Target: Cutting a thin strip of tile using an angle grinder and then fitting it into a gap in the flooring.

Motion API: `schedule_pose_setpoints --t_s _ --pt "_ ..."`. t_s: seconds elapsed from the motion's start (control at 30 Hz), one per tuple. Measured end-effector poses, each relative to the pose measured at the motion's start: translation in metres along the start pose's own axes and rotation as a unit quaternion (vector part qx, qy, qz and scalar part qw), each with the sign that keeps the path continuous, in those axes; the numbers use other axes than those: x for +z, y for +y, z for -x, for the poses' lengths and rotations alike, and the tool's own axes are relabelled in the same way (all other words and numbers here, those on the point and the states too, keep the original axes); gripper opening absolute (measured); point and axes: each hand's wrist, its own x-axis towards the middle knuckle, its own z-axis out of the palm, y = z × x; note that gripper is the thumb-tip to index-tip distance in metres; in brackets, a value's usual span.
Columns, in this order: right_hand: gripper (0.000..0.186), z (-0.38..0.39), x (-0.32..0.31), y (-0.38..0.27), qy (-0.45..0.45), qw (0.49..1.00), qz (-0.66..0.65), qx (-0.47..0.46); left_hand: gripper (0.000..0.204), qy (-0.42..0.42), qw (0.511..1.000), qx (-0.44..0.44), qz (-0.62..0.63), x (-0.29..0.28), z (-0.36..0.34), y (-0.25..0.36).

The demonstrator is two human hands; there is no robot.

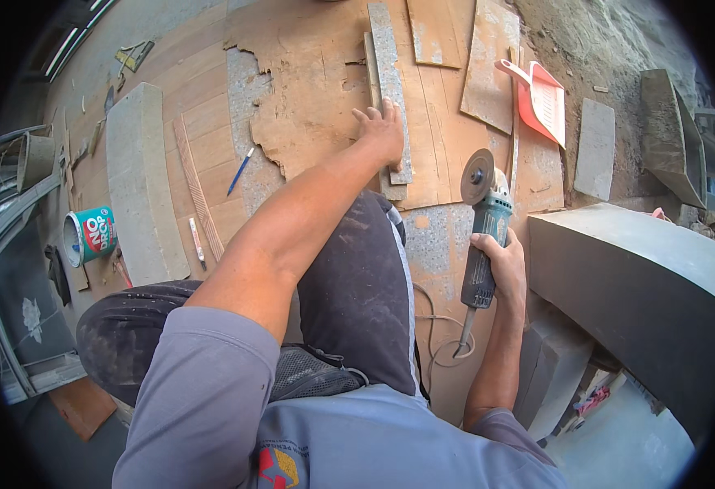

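Head view: right hand (506, 262) grips grinder (486, 226); left hand (383, 137), spread, partly hides speckled strip (388, 69)

The grinder (489, 217) is teal and black, the strip (391, 73) speckled grey, the plywood (308, 106) tan, the dustpan (526, 107) coral, the tub (97, 235) teal, red and white, the pen (242, 169) blue, the trousers (353, 293) dark with a pale stripe.

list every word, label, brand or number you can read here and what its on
I won't copy out wording, but this is where lettering stands:
Can: large, clear lettering on its teal side.
Shirt: small lettering above a red and yellow emblem, partly blurred.
Grinder: any marking is too small to read.
White pen: any print is too small to read.
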Motion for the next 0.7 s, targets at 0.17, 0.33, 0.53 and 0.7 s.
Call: schedule_pose_setpoints --t_s 0.17,0.33,0.53,0.7 --pt "0.034 -0.015 -0.008 -0.001 0.053 0.968 -0.24 -0.05 0.1 -0.176 0.94 0.132 0.262 -0.04 0.045 0.069" --pt "0.052 -0.04 -0.003 0.001 0.016 0.915 -0.397 -0.068 0.085 -0.335 0.726 0.223 0.557 -0.016 0.11 0.119" --pt "0.061 -0.036 0.014 -0.008 0.027 0.884 -0.45 -0.123 0.067 -0.289 0.597 0.2 0.721 -0.041 0.124 0.126" --pt "0.046 -0.031 0.012 -0.039 0.087 0.919 -0.366 -0.119 0.051 -0.266 0.592 0.196 0.735 -0.046 0.124 0.125"
